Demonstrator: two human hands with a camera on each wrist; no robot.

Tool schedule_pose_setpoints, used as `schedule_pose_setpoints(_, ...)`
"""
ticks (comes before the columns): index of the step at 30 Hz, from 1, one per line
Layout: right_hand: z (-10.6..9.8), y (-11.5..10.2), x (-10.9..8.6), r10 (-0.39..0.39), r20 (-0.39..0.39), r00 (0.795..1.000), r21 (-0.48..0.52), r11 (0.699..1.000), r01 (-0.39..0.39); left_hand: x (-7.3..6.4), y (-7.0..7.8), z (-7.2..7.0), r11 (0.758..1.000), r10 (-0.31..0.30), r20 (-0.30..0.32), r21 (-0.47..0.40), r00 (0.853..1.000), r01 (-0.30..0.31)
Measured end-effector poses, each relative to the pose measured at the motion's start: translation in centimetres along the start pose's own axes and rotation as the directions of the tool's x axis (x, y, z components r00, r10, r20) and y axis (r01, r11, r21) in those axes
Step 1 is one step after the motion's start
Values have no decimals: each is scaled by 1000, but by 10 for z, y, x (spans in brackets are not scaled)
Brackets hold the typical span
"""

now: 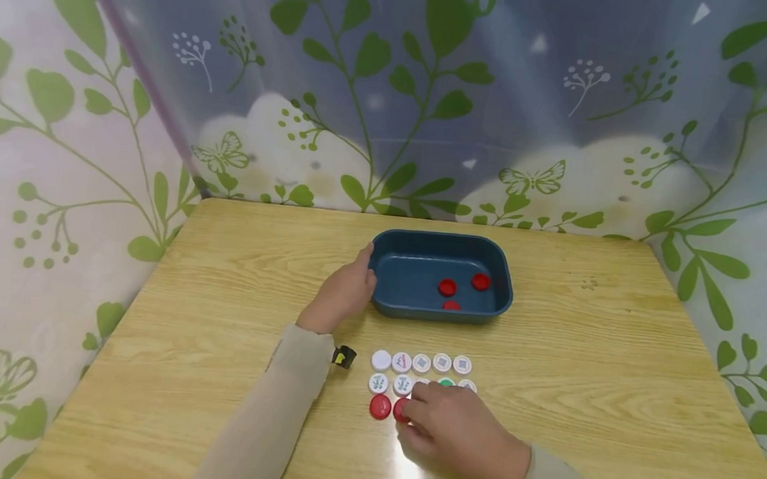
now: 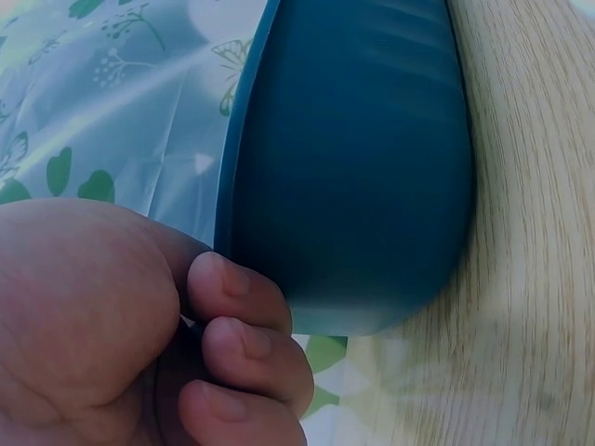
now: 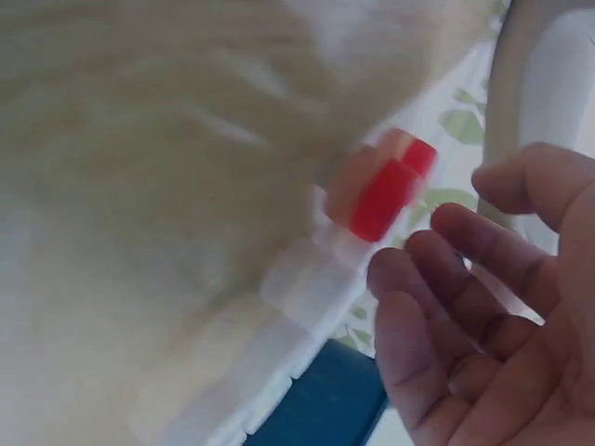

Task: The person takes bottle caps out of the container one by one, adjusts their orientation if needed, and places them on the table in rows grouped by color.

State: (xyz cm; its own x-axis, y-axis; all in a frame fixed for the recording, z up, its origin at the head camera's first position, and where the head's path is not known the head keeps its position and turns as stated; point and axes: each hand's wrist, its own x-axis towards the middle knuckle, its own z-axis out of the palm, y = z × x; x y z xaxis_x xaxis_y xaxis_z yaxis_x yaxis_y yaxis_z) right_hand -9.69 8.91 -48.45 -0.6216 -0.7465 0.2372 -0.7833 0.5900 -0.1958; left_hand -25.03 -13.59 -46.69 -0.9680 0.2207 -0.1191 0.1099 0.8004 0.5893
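Observation:
At its left end, a dark blue rectangular basin point(image 1: 412, 314) is gripped by my left hand point(image 1: 345, 291). Curled fingers point(image 2: 244, 302) show beside its rim in the left wrist view. My right hand point(image 1: 458, 432) is over the lower row of bottle caps, its fingertips by a red cap point(image 1: 399, 409). In the right wrist view its fingers point(image 3: 483, 246) are loosely bent, apart from the blurred red caps point(image 3: 383, 200), with nothing between them. Another red cap point(image 1: 380, 406) lies to the left. The hand partly covers the caps beneath it.
White printed caps point(image 1: 402, 362) lie in two rows above the red ones, a green one point(image 1: 446, 381) among them. Inside the basin are three red caps point(image 1: 447, 287). A patterned cloth point(image 1: 387, 161) hangs behind the wooden table point(image 1: 227, 283).

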Motion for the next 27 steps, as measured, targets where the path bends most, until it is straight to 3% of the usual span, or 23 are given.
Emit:
schedule_pose_setpoints(4,-29,17,19,-2,-52,999,-3,1000,2,-2,-4,-5,1000,-4,-6,5,1000,4)
schedule_pose_setpoints(7,-60,48,46,44,-64,997,-56,997,-48,-3,-8,-7,1000,0,-18,13,1000,0)
schedule_pose_setpoints(10,-81,85,78,111,33,993,-150,983,-105,-3,-13,-8,1000,-1,-28,11,1000,2)
schedule_pose_setpoints(12,-84,109,97,115,163,980,-234,969,-75,-4,-16,-7,1000,-8,-28,4,1000,9)
schedule_pose_setpoints(14,-82,127,111,87,325,942,-293,956,13,-4,-19,-5,1000,-15,-24,-3,1000,15)
schedule_pose_setpoints(16,-76,140,122,45,469,882,-319,940,122,-4,-20,-3,1000,-17,-22,-6,1000,17)
schedule_pose_setpoints(18,-69,148,128,11,561,828,-326,922,209,-4,-20,-1,1000,-11,-18,-4,1000,11)
schedule_pose_setpoints(20,-63,152,131,-11,605,796,-329,907,263,-3,-17,1,1000,2,-15,-1,1000,-2)
schedule_pose_setpoints(22,-57,154,134,-25,610,792,-328,902,281,-2,-14,2,1000,11,-13,3,1000,-11)
schedule_pose_setpoints(27,-48,158,140,-93,566,819,-243,930,274,1,-10,1,1000,17,-15,1,1000,-17)
